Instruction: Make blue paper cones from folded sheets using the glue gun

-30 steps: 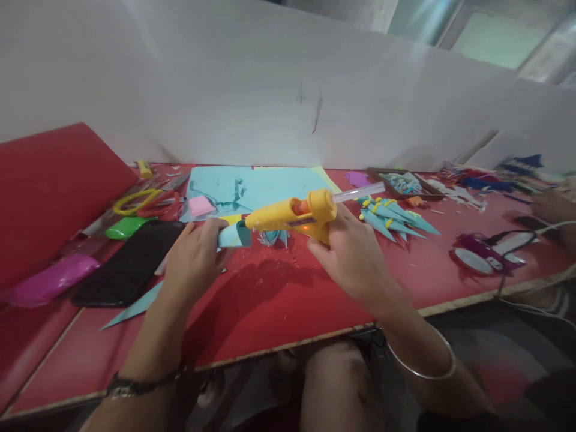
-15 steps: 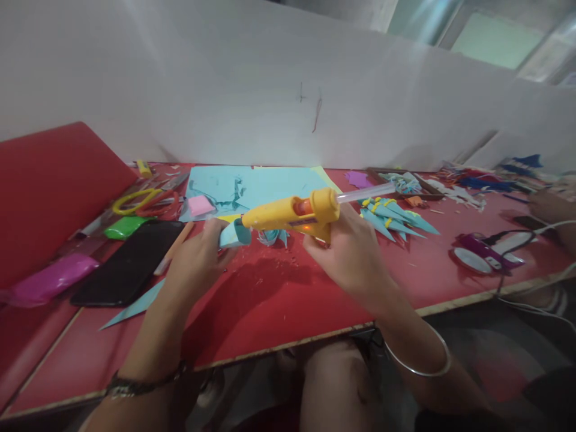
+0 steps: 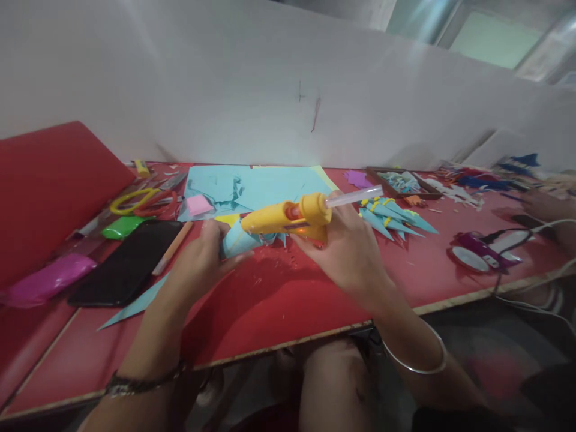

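Note:
A light blue rolled paper piece (image 3: 238, 240) is held in my left hand (image 3: 198, 258), thumb along its lower side and fingers wrapped round it. My right hand (image 3: 351, 246) grips a yellow glue gun (image 3: 270, 217) by its handle, with a clear glue stick (image 3: 355, 196) standing out of its back end and a small orange light glowing. The gun's nozzle end overlaps the paper roll; its tip is hidden. Behind and below the gun, a curled blue paper piece (image 3: 279, 237) is partly visible on the red table (image 3: 279, 300).
Blue sheets (image 3: 279, 186) lie at the back. Blue paper cones (image 3: 391, 216) sit at right, near a tray of scraps (image 3: 432, 191). A black phone (image 3: 128, 264), scissors (image 3: 135, 202) and packets lie left. Another person's hand (image 3: 546, 207) is at far right, beyond a purple device (image 3: 486, 249).
The glue gun and my right hand have moved slightly left and down. The paper roll in my left hand has turned, its open end no longer showing, and my left thumb now stretches along it.

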Tool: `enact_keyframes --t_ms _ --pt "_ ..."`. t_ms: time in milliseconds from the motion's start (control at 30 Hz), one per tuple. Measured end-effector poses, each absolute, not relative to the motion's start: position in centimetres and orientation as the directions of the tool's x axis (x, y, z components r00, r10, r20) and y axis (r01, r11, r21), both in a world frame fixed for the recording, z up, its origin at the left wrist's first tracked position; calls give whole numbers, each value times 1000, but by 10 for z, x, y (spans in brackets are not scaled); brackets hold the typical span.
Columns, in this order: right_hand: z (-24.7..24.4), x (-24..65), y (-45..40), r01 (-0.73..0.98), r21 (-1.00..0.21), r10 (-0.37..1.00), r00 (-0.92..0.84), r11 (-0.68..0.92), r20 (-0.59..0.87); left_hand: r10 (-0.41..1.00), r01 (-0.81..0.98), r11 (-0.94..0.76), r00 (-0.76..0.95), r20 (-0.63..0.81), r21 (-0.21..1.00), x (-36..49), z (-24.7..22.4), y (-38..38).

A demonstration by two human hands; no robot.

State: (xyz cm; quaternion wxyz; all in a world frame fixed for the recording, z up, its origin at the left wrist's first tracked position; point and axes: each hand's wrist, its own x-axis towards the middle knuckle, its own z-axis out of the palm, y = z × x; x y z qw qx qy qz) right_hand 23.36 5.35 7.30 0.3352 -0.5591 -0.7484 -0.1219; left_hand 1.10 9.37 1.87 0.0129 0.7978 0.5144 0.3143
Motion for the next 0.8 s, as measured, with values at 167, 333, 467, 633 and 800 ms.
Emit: enact_keyframes --t_ms 167,333,467,633,800 --pt "73 233 53 911 -205 750 -150 358 644 864 874 -424 313 395 236 14 24 94" --pt "72 233 53 887 -251 754 -147 386 640 877 872 -418 314 364 255 12 26 95" --pt "72 233 53 862 -301 788 -164 407 594 876 876 -409 298 379 255 8 23 96" --pt "74 233 52 829 -356 816 -191 433 546 841 853 -459 328 430 248 7 23 95" --pt "72 235 52 825 -353 815 -204 442 543 806 816 -503 324 496 284 11 28 92"
